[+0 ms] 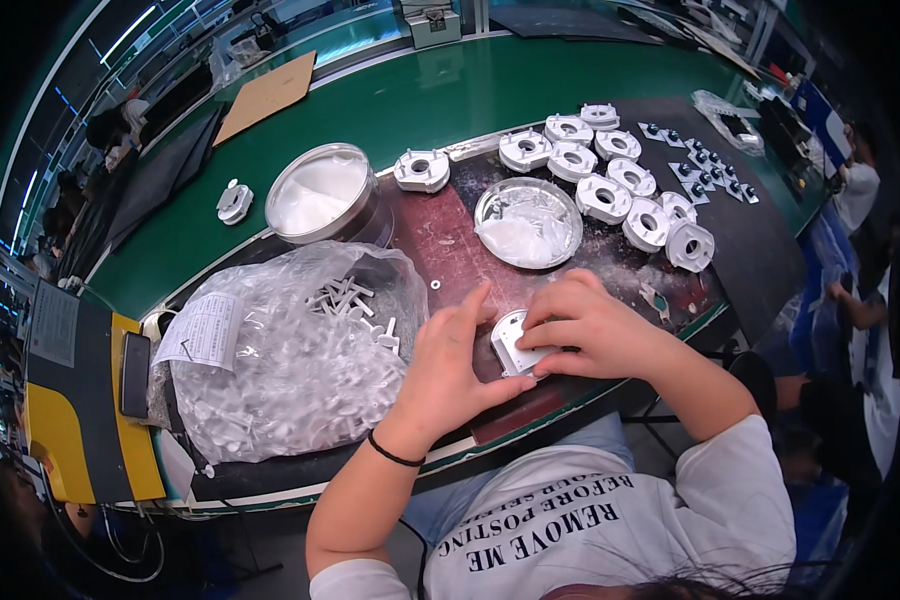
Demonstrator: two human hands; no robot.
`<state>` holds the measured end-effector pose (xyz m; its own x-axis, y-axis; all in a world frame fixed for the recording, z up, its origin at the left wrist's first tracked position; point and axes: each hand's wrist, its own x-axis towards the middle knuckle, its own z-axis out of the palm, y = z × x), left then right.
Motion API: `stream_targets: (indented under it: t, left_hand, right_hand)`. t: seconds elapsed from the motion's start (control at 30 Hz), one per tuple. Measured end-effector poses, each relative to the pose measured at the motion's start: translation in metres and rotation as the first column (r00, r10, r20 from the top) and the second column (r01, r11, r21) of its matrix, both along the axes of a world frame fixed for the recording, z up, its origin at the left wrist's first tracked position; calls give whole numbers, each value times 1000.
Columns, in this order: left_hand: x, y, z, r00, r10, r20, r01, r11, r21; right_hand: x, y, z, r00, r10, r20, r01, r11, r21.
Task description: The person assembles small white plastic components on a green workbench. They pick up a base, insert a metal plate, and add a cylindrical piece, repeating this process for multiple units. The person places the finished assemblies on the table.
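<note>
A white plastic housing [511, 345] lies on the worktop close to my body. My right hand [595, 325] is closed over its right side, fingertips on top and thumb at the near edge. To the left of the housing is my left hand [450, 365], its thumb and forefinger stretched apart around it; the thumb reaches the near edge. Whether something small sits under my right fingertips is hidden. Beyond the hands stands a round metal dish [530, 222] with a clear plastic bag in it. A small white ring [435, 285] lies near my left fingers.
A large clear bag of white plastic parts [290, 370] fills the left side. Behind it stands a round metal tin [320, 195]. Several white housings [603, 198] cluster at the back right, beside small dark-topped parts [705, 170]. A yellow and grey machine [85, 400] stands far left.
</note>
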<state>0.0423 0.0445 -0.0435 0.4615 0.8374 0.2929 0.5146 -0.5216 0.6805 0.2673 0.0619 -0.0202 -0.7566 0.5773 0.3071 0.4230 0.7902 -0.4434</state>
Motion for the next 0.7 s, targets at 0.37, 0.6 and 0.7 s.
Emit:
stream_targets:
  t: [0.37,0.6,0.7]
  left_hand:
    - [-51,20,15,863,491,-121,-440,847,299]
    - [-61,25,1,768,466,-439,-372,883,286]
    - [-60,26,-2,792,473,-387,-384,878,287]
  right_hand:
    - [23,-13,-14,950,-152,-274,184,979,93]
    - [29,-6,-36,907,-190,-375,215,976,26]
    - [28,-8,-38,895,-197,-400,223,975,17]
